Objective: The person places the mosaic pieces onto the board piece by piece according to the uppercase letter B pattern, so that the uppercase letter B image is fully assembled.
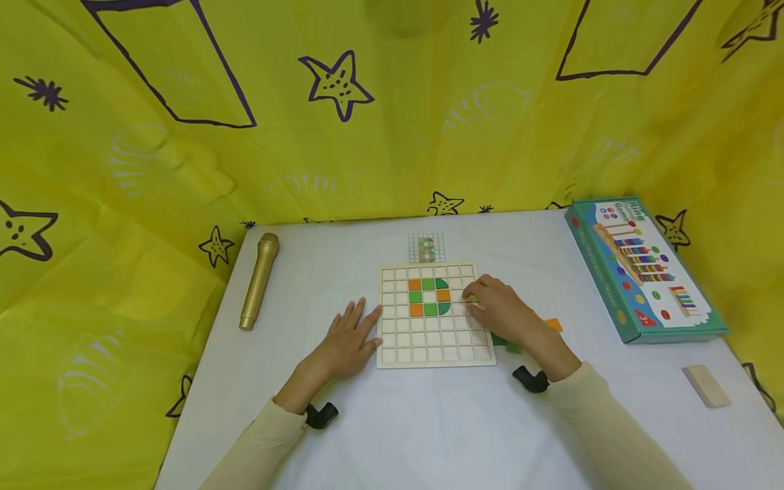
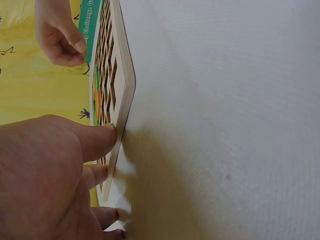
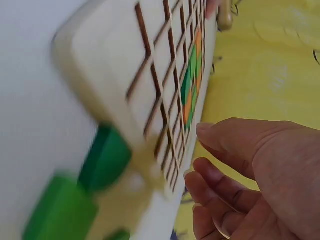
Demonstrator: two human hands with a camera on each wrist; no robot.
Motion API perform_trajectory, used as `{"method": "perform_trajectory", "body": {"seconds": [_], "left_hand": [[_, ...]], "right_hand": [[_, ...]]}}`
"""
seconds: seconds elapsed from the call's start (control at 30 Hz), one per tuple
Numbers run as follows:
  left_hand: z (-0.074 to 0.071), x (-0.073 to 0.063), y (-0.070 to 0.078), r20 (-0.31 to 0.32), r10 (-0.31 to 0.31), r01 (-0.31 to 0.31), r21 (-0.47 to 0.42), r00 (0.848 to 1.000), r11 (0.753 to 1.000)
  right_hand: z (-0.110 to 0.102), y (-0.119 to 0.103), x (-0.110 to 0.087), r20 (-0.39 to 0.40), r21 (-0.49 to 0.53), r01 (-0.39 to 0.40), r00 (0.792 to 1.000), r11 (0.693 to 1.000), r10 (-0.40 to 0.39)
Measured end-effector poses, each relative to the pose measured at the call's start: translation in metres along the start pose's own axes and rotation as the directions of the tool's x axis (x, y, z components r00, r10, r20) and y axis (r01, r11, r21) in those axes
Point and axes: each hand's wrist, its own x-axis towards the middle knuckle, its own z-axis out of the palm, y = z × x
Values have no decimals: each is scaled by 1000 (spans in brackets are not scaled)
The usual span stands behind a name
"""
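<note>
A square wooden grid board (image 1: 402, 341) lies on the table with orange, green and dark green tiles (image 1: 430, 309) set in a ring around one bare cell. My left hand (image 1: 349, 344) rests at the board's left edge, fingers spread, thumb and a fingertip touching the rim in the left wrist view. Over the board's right side hovers my right hand (image 1: 502, 309), its fingers loosely bent. In the right wrist view thumb and fingers are apart, with nothing seen between them. A small pattern card (image 1: 427, 248) with a coloured figure lies behind the board.
Loose green (image 3: 62, 207) and orange pieces (image 1: 554, 324) lie right of the board, partly behind my right forearm. A gold microphone (image 1: 259, 281) is at the left. A game box (image 1: 646, 272) and a wooden block (image 1: 706, 386) lie at the right. A yellow curtain (image 1: 392, 150) hangs behind.
</note>
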Motion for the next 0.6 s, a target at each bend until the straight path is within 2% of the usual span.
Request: {"method": "perform_trajectory", "body": {"seconds": [0.33,0.47,0.6], "left_hand": [[0,-1,1,-2,-4,4,0,1000,1000],[0,-1,1,-2,-3,3,-2,1000,1000],[0,0,1,-3,-1,1,1,1000,1000]], "right_hand": [[-38,52,-35,30,39,-140,990,989,139],[-39,63,-45,38,60,-162,986,985,160],[-31,63,-50,24,20,-188,982,982,187]]}}
